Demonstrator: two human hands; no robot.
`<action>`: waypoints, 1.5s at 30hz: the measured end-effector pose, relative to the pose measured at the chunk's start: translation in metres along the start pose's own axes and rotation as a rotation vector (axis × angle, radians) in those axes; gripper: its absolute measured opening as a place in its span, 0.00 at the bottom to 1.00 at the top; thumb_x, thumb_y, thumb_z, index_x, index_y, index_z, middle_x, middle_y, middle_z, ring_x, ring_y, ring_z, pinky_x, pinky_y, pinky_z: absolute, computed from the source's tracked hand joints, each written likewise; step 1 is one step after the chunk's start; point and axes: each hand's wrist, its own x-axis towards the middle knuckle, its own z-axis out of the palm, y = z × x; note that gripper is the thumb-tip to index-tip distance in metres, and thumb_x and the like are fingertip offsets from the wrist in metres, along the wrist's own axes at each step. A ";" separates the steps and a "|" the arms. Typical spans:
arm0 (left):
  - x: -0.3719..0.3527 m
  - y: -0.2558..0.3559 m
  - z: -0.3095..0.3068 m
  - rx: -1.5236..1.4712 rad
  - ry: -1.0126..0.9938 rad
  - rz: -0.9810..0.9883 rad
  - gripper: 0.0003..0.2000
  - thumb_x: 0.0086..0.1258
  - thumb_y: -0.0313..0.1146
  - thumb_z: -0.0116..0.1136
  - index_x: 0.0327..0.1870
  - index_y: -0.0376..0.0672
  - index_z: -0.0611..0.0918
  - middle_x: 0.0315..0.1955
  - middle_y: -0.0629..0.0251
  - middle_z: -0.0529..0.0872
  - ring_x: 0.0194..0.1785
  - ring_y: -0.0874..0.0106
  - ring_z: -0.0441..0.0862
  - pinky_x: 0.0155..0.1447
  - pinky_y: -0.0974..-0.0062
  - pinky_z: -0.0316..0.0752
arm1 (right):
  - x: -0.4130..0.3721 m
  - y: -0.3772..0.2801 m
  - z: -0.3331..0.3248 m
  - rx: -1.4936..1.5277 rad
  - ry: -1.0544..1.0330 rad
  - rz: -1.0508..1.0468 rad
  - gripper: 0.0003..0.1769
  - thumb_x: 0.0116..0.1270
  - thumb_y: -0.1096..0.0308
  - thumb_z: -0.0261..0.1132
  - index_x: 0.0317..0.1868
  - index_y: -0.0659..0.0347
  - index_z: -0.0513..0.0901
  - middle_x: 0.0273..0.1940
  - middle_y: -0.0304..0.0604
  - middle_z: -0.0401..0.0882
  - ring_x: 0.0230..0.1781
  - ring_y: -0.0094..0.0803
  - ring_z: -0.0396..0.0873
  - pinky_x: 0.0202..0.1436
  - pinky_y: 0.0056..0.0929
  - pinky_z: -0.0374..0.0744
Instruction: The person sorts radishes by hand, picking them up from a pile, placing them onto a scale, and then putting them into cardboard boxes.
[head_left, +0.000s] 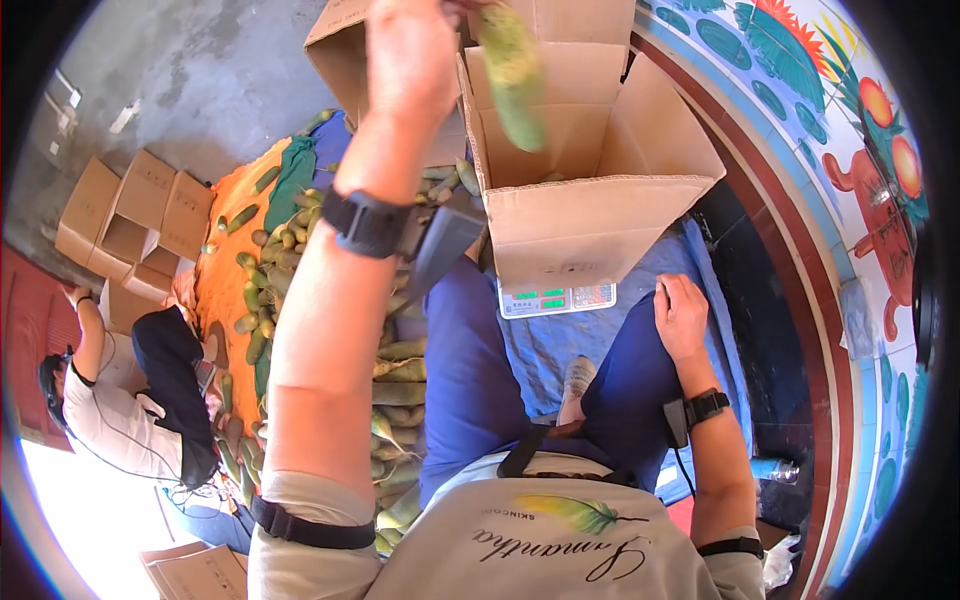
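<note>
My left hand [410,55] is raised at the top of the view, its fingers partly cut off by the frame edge. It grips one end of a long green radish [512,85], which hangs over an open cardboard box [590,225]. The box stands on a digital scale [558,300] with lit green figures, between my knees. Most of the box's inside is hidden by its near wall. My right hand [682,315] rests at my right knee, fingers curled in, with nothing seen in them.
Many green radishes [402,393] lie piled to my left, on orange [240,215] and green cloths. A second cardboard box [345,50] stands behind. Another person [130,400] sits at the far left near stacked boxes [145,205]. A painted tile wall [870,250] runs along the right.
</note>
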 end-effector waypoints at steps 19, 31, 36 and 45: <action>-0.101 -0.048 -0.025 0.854 -0.459 -0.456 0.12 0.75 0.33 0.47 0.43 0.33 0.80 0.36 0.58 0.86 0.44 0.71 0.83 0.52 0.74 0.75 | -0.003 0.005 -0.001 0.018 -0.017 0.065 0.07 0.58 0.77 0.64 0.38 0.63 0.80 0.33 0.47 0.79 0.32 0.46 0.78 0.36 0.39 0.76; -0.190 -0.022 -0.107 1.061 0.112 -0.342 0.09 0.73 0.29 0.49 0.42 0.35 0.81 0.34 0.56 0.87 0.39 0.63 0.84 0.48 0.68 0.76 | 0.003 -0.004 0.000 0.033 -0.018 0.066 0.06 0.58 0.78 0.64 0.37 0.62 0.80 0.32 0.47 0.79 0.32 0.46 0.78 0.36 0.39 0.76; -0.236 -0.034 -0.118 1.072 0.131 -0.444 0.09 0.74 0.29 0.48 0.42 0.35 0.80 0.35 0.55 0.86 0.40 0.61 0.83 0.48 0.67 0.75 | 0.004 -0.005 0.001 0.022 -0.038 0.059 0.06 0.58 0.78 0.64 0.37 0.62 0.80 0.32 0.47 0.79 0.32 0.46 0.78 0.36 0.39 0.76; -0.286 -0.033 -0.163 1.209 0.247 -0.543 0.09 0.73 0.32 0.49 0.40 0.37 0.80 0.34 0.50 0.84 0.39 0.52 0.81 0.46 0.62 0.75 | 0.004 -0.005 0.001 0.015 -0.062 0.059 0.07 0.58 0.78 0.64 0.38 0.63 0.80 0.33 0.48 0.80 0.33 0.47 0.79 0.38 0.40 0.76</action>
